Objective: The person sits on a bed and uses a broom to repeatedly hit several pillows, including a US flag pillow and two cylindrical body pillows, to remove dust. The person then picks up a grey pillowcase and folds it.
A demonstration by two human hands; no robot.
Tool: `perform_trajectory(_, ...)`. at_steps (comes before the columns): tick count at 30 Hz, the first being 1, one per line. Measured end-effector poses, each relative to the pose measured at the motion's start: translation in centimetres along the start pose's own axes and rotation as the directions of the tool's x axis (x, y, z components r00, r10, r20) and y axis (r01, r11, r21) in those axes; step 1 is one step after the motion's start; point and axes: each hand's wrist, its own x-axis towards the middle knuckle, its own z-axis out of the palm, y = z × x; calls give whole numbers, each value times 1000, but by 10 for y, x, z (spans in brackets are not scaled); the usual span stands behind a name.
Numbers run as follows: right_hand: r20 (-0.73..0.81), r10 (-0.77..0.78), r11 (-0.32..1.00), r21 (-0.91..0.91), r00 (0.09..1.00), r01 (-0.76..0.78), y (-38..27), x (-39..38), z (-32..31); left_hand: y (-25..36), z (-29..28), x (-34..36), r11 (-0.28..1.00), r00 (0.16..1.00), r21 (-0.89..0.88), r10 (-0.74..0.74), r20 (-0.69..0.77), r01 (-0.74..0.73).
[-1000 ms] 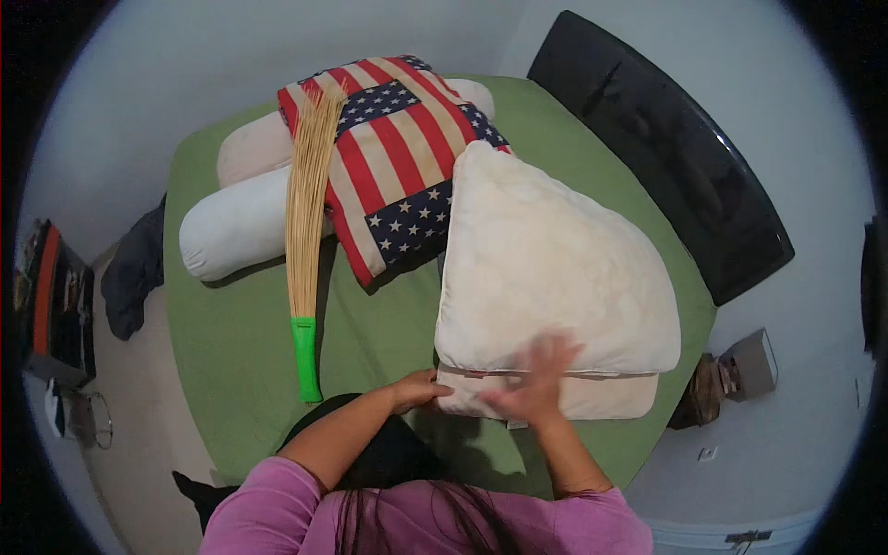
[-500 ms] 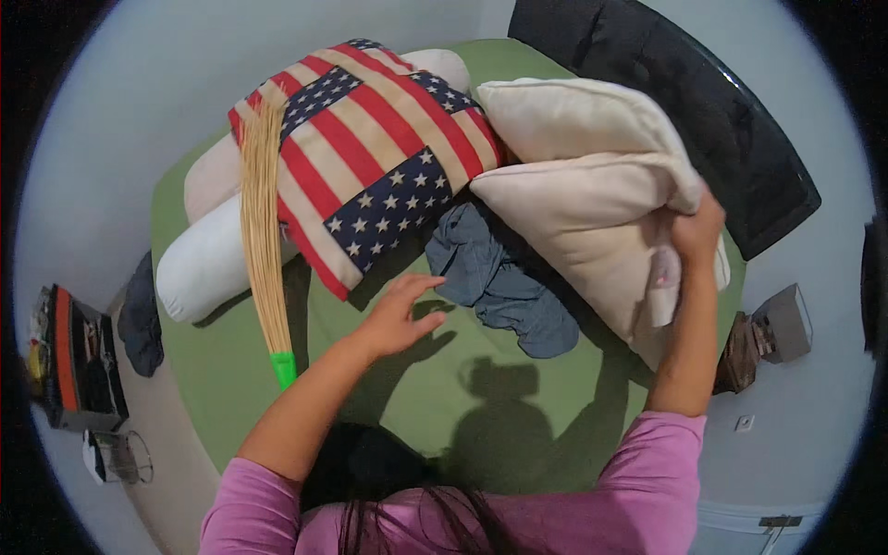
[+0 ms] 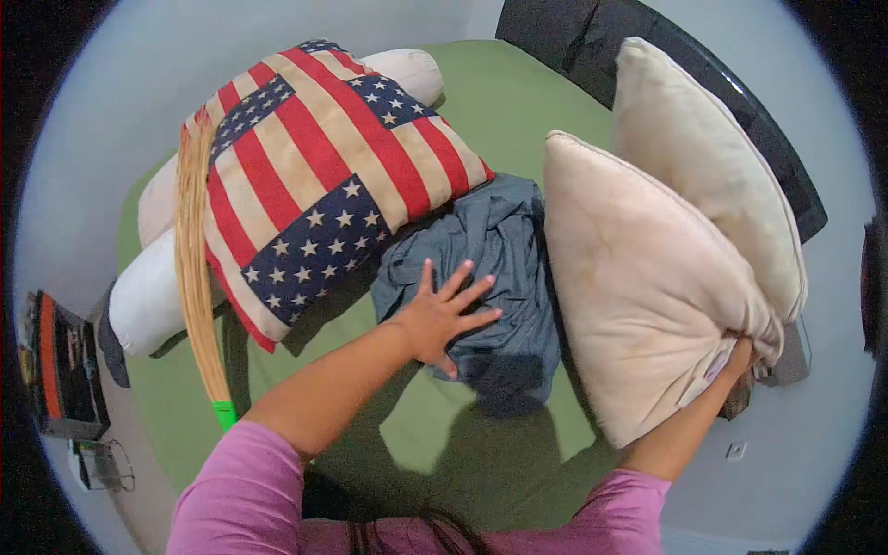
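Note:
Fingers spread, my left hand (image 3: 444, 319) is over a crumpled blue-grey cloth (image 3: 509, 268) in the middle of the bed; whether it presses on the cloth I cannot tell. My right hand (image 3: 743, 356), partly hidden by folds, is closed on the bunched corners of two cream pillows. The front pillow (image 3: 638, 277) stands tilted with a white tag near my wrist. Behind it leans the back pillow (image 3: 708, 166). Left of the cloth lies a large cushion (image 3: 314, 185) with a stars-and-stripes print.
A stick broom (image 3: 192, 259) with a green band leans against the cushion's left side. White bolsters (image 3: 153, 296) lie beneath the cushion on the green-sheeted bed (image 3: 518, 92). The black headboard (image 3: 564, 46) rises at the back right. A dark rack with an orange strip (image 3: 48, 356) stands far left.
My right hand has pulled the two pillows rightward and toward me, uncovering more of the cloth. My left hand has moved right over the cloth with its fingers spreading.

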Motion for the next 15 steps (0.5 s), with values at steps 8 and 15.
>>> perform_trajectory(8, 146, 127, 943, -323, 981, -74, 66, -80, 33, -19, 45, 81, 943, 938, -64, -314, 144, 326)
perform_trajectory(15, 251, 225, 915, -386, 941, -116, 63, -64, 67, -17, 59, 42, 909, 957, -306, -288, 31, 283)
